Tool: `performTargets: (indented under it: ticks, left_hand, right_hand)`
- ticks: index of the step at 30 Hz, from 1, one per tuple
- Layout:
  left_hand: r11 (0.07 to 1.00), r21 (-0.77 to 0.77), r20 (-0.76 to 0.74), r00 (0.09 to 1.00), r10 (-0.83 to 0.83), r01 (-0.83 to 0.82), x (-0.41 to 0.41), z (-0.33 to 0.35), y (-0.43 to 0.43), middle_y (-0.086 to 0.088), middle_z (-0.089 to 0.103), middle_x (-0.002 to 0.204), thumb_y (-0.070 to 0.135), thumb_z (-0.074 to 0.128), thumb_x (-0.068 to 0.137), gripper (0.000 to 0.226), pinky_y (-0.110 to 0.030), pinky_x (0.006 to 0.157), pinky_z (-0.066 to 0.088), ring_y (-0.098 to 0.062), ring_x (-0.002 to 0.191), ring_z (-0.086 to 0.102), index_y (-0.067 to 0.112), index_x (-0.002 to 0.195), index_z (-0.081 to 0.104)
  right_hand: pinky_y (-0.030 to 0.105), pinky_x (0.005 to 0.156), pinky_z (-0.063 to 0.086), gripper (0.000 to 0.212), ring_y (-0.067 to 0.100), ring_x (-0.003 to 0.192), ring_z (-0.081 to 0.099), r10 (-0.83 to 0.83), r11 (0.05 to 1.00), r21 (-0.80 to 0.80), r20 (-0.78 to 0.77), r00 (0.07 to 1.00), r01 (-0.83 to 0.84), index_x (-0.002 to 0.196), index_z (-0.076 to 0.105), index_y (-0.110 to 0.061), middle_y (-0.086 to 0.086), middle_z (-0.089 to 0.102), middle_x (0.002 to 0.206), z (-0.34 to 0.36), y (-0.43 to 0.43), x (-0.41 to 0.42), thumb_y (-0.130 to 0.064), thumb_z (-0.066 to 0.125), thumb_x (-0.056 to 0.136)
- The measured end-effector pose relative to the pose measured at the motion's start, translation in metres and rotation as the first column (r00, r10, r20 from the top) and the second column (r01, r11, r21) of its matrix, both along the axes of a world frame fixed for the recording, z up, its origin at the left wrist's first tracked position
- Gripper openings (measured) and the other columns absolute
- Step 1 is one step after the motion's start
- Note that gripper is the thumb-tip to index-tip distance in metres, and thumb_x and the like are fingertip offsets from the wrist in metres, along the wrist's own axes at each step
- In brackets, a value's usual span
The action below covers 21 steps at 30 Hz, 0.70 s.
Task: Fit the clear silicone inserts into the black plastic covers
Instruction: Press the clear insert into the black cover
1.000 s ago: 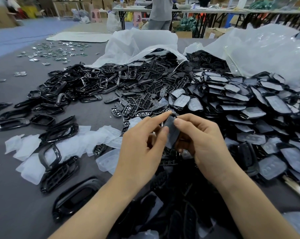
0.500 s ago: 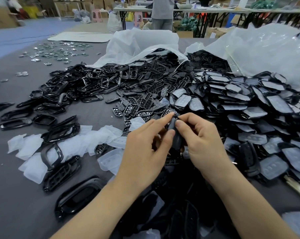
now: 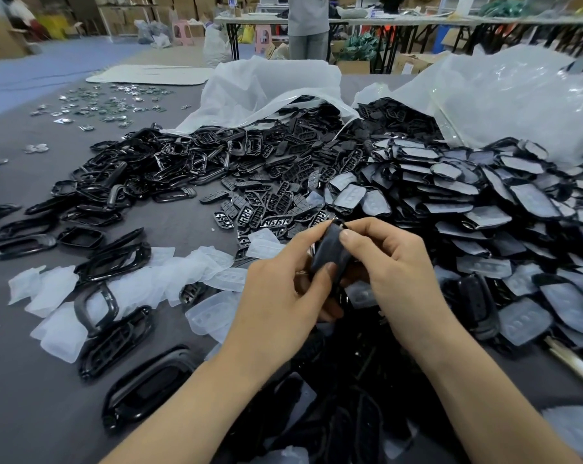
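Observation:
Both hands hold one black plastic cover above the table centre. My left hand grips it from the left with thumb and forefinger. My right hand presses its forefinger and thumb on the cover's top right. A greyish film lies over the cover's face; I cannot tell if it is a silicone insert. Loose clear silicone inserts lie on the table to the left of my hands. Bare black covers are scattered just beyond my hands.
A large heap of covers with inserts fitted fills the right side. Black frames lie at left and front left. Two clear plastic bags spill parts at the back. Small metal pieces lie far left. A person stands beyond the table.
The cover has turned in my fingers, from edge-on half a second ago to face showing. Both hands stay in nearly the same place.

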<state>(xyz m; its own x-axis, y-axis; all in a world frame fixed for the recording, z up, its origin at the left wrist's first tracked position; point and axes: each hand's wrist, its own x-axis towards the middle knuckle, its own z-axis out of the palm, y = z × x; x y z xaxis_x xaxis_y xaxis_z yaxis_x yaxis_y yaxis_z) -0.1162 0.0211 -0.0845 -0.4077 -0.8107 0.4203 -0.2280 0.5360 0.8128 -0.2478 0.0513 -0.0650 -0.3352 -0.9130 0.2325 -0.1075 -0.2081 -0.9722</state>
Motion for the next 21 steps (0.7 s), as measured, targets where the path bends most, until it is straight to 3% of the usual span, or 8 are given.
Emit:
performTargets:
  ticks: [3,6,8,10,12,14,18,21]
  left_hand:
    - [0.999,-0.043,0.031,0.999,0.012,-0.010,-0.001,0.001,0.000,0.005,0.066,0.065,0.019,0.058,0.086,0.041,-0.011,0.052,0.044,0.003,0.049,0.060,0.048,0.114,0.055]
    - [0.996,-0.090,0.075,0.997,0.007,0.000,-0.001,0.003,0.001,0.010,0.071,0.079,0.020,0.055,0.084,0.044,-0.015,0.058,0.048,0.002,0.055,0.062,0.042,0.122,0.050]
    - [0.991,-0.137,0.123,0.992,0.027,-0.010,-0.001,0.003,0.001,0.012,0.070,0.074,0.017,0.055,0.083,0.048,-0.016,0.062,0.048,0.000,0.060,0.063,0.039,0.125,0.052]
    - [0.972,-0.233,0.156,0.985,0.071,-0.033,-0.001,0.004,0.001,0.023,0.053,0.056,0.010,0.058,0.081,0.050,-0.001,0.058,0.038,0.004,0.064,0.055,0.025,0.129,0.057]
    - [0.959,-0.279,0.161,0.982,0.098,-0.050,-0.001,0.005,0.000,0.033,0.039,0.057,0.005,0.060,0.081,0.050,0.005,0.057,0.030,0.009,0.065,0.049,0.016,0.130,0.058]
    - [0.967,-0.249,0.149,0.984,0.098,-0.059,0.001,0.006,0.000,0.029,0.047,0.060,0.005,0.061,0.084,0.049,0.002,0.057,0.033,0.010,0.059,0.051,0.021,0.131,0.057]
    - [1.000,-0.016,0.014,1.000,0.021,-0.021,0.000,0.005,0.003,-0.005,0.072,0.073,0.010,0.061,0.092,0.044,-0.019,0.060,0.052,-0.011,0.057,0.067,0.042,0.121,0.055]
    - [0.986,0.151,-0.106,0.993,-0.049,0.065,-0.001,0.006,0.004,-0.009,0.071,0.067,0.007,0.059,0.093,0.042,-0.012,0.054,0.050,-0.010,0.052,0.069,0.042,0.115,0.056]
  right_hand:
    - [0.016,0.052,0.046,0.016,0.015,0.059,0.055,0.004,1.000,0.000,-0.015,1.000,-0.004,0.076,0.066,-0.008,0.009,0.064,0.068,0.001,0.000,-0.001,-0.002,0.058,0.089]
    - [0.017,0.054,0.047,0.016,0.014,0.062,0.055,0.003,1.000,0.010,-0.024,1.000,-0.002,0.076,0.065,-0.006,0.010,0.063,0.070,0.000,-0.001,-0.001,0.001,0.057,0.089]
    - [0.018,0.055,0.046,0.020,0.013,0.062,0.055,-0.015,1.000,0.000,0.005,1.000,0.015,0.073,0.064,-0.009,0.006,0.062,0.067,-0.001,-0.001,-0.002,0.002,0.057,0.088]
    - [0.018,0.056,0.047,0.021,0.013,0.062,0.055,-0.020,1.000,-0.011,0.037,0.999,0.021,0.072,0.064,-0.010,0.005,0.061,0.066,-0.002,-0.002,-0.002,0.002,0.058,0.088]
    - [0.018,0.059,0.048,0.020,0.013,0.064,0.057,-0.006,1.000,-0.024,0.045,0.999,0.007,0.074,0.065,-0.010,0.003,0.063,0.068,-0.004,-0.003,-0.002,0.000,0.057,0.089]
    - [0.021,0.062,0.051,0.022,0.013,0.065,0.060,0.005,1.000,-0.024,0.066,0.998,-0.004,0.074,0.067,-0.014,0.002,0.066,0.069,-0.007,-0.004,-0.002,-0.003,0.058,0.090]
    - [0.029,0.055,0.050,0.022,0.021,0.060,0.062,0.037,0.999,0.024,0.191,0.981,-0.042,0.068,0.071,-0.011,0.009,0.069,0.067,-0.006,-0.005,-0.008,-0.022,0.061,0.085]
    - [0.027,0.053,0.051,0.026,0.021,0.058,0.065,0.062,0.997,0.036,0.217,0.974,-0.072,0.070,0.074,-0.010,0.012,0.071,0.067,-0.005,-0.005,-0.014,-0.030,0.062,0.083]
